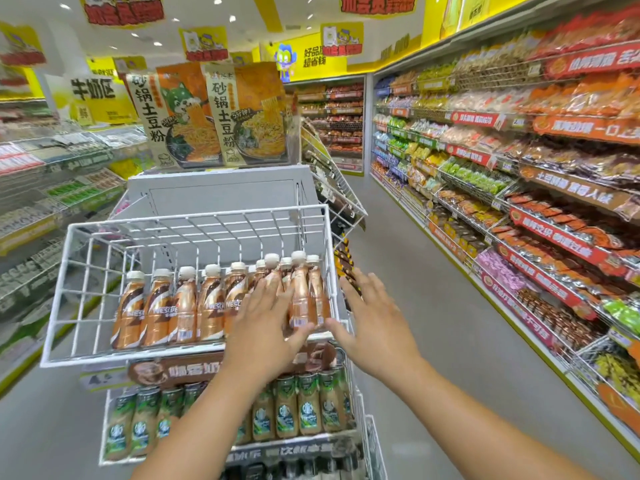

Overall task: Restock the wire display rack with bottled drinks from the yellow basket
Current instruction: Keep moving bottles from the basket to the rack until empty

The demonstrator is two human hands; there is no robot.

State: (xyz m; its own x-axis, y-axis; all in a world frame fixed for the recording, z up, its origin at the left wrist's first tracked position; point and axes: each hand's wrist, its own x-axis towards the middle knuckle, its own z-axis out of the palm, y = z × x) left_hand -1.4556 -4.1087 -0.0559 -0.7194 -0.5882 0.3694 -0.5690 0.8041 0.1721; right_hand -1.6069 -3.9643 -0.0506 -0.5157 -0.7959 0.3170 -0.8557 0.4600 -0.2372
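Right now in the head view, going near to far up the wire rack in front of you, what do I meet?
Green-labelled bottles on the lower tier → brown price sign → left hand against the copper coffee bottles in the white wire basket → noodle packets on top.

Single view only, head cam, wide-angle w/ edges bowed. Looks fwd and down from above the white wire display rack (194, 233), close enough that the top tier fills centre frame and the lower tier runs off the bottom edge. Both forearms enter from the bottom. Faces down the store aisle: snack shelving (519, 188) recedes along the right, more shelving left, hanging signs at top. No 2nd view to overlap.
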